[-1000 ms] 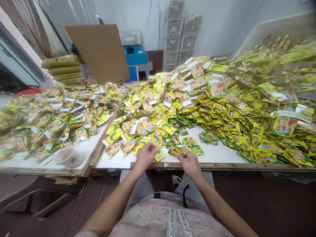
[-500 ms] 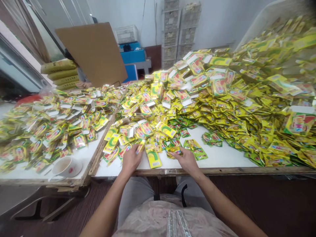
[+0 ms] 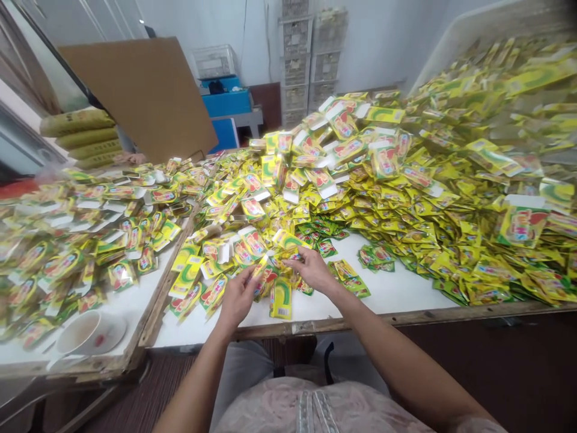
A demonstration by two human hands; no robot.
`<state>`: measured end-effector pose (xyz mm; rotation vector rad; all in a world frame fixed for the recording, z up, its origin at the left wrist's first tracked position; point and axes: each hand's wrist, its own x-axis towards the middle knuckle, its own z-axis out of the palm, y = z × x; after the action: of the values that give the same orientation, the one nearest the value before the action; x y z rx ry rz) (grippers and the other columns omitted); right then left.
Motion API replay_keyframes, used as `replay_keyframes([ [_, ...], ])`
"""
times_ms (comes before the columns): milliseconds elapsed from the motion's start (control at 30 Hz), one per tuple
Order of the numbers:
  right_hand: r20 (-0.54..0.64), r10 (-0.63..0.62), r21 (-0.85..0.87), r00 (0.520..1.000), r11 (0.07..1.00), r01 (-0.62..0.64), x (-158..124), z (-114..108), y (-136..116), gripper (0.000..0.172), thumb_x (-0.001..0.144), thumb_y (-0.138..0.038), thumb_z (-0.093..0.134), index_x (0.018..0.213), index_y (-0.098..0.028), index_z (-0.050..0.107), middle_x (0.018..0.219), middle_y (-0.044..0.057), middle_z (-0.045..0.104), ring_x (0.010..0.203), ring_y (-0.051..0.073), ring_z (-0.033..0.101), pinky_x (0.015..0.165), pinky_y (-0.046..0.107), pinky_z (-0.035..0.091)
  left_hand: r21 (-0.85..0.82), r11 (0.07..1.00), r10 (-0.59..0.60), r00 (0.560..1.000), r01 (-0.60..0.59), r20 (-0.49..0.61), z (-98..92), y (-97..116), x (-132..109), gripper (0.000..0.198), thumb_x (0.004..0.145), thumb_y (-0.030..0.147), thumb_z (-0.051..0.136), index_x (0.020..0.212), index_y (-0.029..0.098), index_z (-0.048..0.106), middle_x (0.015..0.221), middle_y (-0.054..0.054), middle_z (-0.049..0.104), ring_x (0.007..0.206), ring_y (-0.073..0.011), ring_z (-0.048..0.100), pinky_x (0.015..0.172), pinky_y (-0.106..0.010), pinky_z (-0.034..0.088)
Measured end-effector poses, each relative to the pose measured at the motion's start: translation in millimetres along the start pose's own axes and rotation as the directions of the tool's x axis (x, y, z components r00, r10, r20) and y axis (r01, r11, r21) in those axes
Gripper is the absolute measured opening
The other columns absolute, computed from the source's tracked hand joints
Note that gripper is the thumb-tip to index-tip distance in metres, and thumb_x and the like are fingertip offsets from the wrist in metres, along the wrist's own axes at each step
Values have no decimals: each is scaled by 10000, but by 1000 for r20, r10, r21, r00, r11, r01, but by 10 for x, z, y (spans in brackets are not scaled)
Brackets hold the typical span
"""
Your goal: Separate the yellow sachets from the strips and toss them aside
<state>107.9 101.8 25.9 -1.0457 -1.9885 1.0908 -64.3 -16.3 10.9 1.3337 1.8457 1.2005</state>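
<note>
No text on the yellow packets (image 3: 280, 299) is sharp enough to read.

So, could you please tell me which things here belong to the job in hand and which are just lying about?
In hand: left hand pinching a sachet; right hand on the sachet heap; yellow card beside them.
Lying about: cup, cardboard sheet, sacks, blue crate.
</note>
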Motion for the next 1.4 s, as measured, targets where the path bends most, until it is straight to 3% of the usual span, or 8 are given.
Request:
replay_keyframes([
  [200,140,-54,-150,989,986,74,146,-94,-160,320,733,-407,598,571,-200,415,567,-51,405,566,113,383,524,236,262,-179,984,25,989,2,148,-102,62,121,402,801,448,562,1065,162,661,1028,-61,698,921,-216,630,810,-300,485],
  [400,55,-20,-132,998,991,27,32,52,-176,292,717,-357,641,966,-205,642,734,-3,623,676,161,550,629,261,399,-513,825,-161,969,236,187,98,102,79,417,697,416,699,1013,147,661,923,-72,723,813,-209,664,719,-295,513],
  [600,-65,-153,-145,986,979,142,-196,67,-126,190,811,-312,559,902,-209,690,869,65,686,859,211,589,805,346,434,-671,664,-283,942,329,182,275,104,18,472,553,371,813,939,134,682,843,-66,738,728,-184,675,706,-289,522],
  [767,-109,-65,-105,992,993,54,-303,28,-113,115,753,-321,650,763,-207,665,808,53,684,872,220,613,847,375,419,-664,663,-305,935,346,182,296,131,-16,467,518,354,832,898,124,687,804,-63,736,698,-173,669,696,-287,518],
  [933,64,-24,-26,998,999,26,-437,16,-114,157,804,-340,588,761,-221,681,948,64,701,1170,257,517,950,401,354,-668,644,-277,928,373,250,334,175,-67,459,524,375,824,887,125,696,732,-49,725,692,-176,665,682,-278,510],
  [1100,215,17,-43,976,999,-8,-528,56,-130,172,734,-387,642,751,-225,697,832,29,701,974,250,591,946,432,368,-662,640,-273,921,390,279,379,262,-84,403,552,387,803,832,121,687,710,-43,709,615,-146,629,640,-260,490],
  [1267,101,152,181,983,969,-169,-544,119,3,304,670,-432,633,850,-188,662,895,86,703,864,250,645,770,373,501,-588,734,-191,933,341,304,387,233,-195,426,583,391,782,920,148,688,786,-27,692,731,-150,616,700,-244,467],
  [1400,-54,127,204,990,972,-114,-460,104,229,393,645,-476,631,943,-219,643,943,100,710,901,271,656,794,389,519,-409,803,-259,871,434,417,246,138,-144,409,541,405,791,821,119,709,729,-38,685,638,-154,598,600,-253,469],
])
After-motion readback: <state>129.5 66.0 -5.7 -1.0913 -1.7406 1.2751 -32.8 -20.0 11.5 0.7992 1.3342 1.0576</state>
